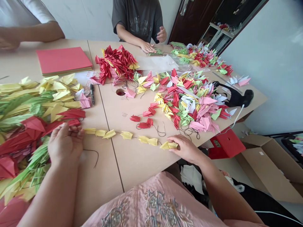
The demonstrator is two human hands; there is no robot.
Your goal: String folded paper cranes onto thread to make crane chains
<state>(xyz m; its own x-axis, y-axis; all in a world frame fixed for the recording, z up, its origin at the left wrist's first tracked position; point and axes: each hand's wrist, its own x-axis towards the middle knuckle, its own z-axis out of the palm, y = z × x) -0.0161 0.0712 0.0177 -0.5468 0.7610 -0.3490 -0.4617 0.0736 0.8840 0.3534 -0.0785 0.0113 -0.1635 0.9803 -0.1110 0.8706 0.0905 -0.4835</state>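
Note:
Several yellow folded-paper pieces (126, 135) hang on a dark thread, drawn in a line between my hands just over the table. My right hand (186, 148) pinches the yellow piece (168, 145) at the line's right end. At the other end, my left hand (66, 143) has its fingers curled beside red folded paper (72, 113); what they hold is hidden. A loose end of dark thread (94, 151) curls on the table right of my left hand. Red pieces on a thread (145, 123) lie beyond the yellow line, near a needle-like loop.
Heaps of yellow, green and red paper (28, 104) cover the left side. Mixed-colour pieces (189, 101) are piled at right, beside a black strapped object (236, 95). Red sheets (65, 59), a pen (92, 94) and a red pile (118, 63) lie farther back. Two people sit opposite.

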